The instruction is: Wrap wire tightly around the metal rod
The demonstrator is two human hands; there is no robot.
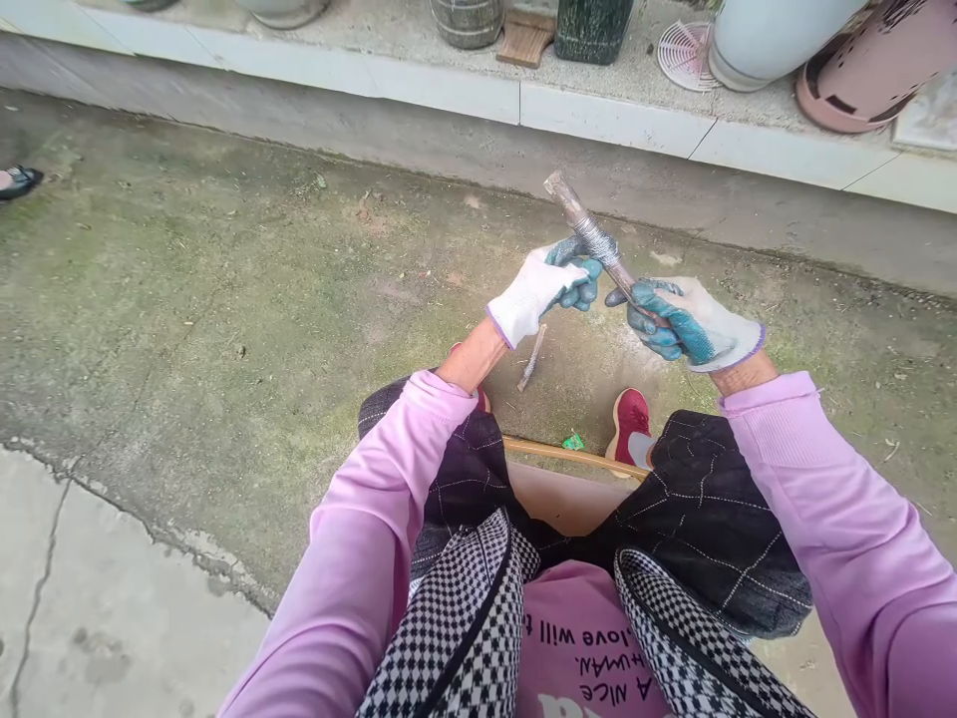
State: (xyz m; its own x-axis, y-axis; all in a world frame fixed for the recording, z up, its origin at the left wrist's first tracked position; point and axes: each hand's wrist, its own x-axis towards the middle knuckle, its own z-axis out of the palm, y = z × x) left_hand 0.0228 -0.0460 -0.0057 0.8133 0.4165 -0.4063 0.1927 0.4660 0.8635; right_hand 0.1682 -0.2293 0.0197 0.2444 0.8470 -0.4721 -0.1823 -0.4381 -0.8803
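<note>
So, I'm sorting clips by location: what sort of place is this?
Probably an outdoor yard or courtyard, judging by the worn, green-stained ground, the raised tile-edged ledge, and the pot-like containers standing along it.

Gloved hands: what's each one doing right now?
Left hand: fingers curled at the wire-wound stick; grip cannot be told.
Right hand: closed, holding the stick's near end.

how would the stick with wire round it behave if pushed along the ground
The stick looks stiff, jutting out straight from the right hand. Being roundish, it would probably roll, though perhaps unevenly, since the coiled wire bulges around it. That metallic-looking wire likely adds some weight.
</note>
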